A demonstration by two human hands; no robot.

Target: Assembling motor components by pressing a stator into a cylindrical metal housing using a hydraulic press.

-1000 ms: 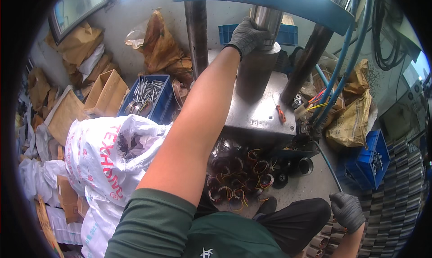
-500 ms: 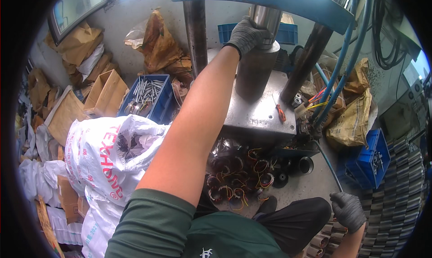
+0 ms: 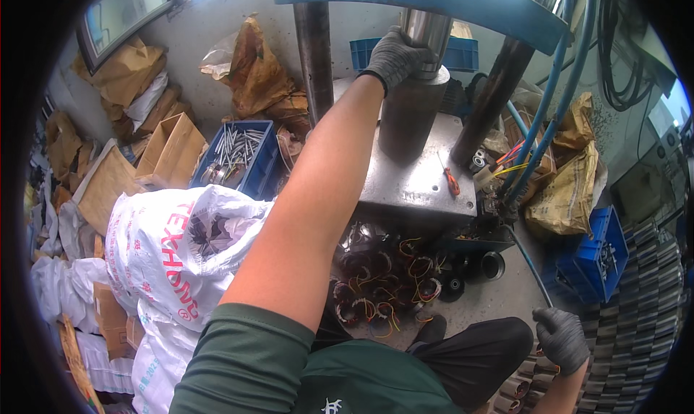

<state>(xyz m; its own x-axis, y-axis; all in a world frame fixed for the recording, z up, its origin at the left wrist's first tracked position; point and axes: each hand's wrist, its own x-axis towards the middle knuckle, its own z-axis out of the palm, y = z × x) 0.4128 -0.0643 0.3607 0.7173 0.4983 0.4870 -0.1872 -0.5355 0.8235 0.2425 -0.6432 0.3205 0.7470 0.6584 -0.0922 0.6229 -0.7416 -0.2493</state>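
Note:
My left hand [image 3: 396,55], in a grey glove, reaches far forward and grips the top of a tall grey metal cylinder [image 3: 409,118] that stands upright on the steel press table [image 3: 419,186], right under the shiny ram [image 3: 428,31]. My right hand [image 3: 562,338], also gloved, hangs low at the right beside my knee, fingers curled over stacked round metal parts [image 3: 515,389]; whether it holds one I cannot tell. A pile of copper-wound coils [image 3: 379,287] lies on the floor under the table.
A blue press frame [image 3: 434,2] with dark columns [image 3: 315,49] stands ahead. A small orange screwdriver [image 3: 452,181] lies on the table. White sacks [image 3: 173,248] sit at the left, a blue crate of metal pins [image 3: 235,154] behind them, another blue crate [image 3: 593,259] and stacked parts at the right.

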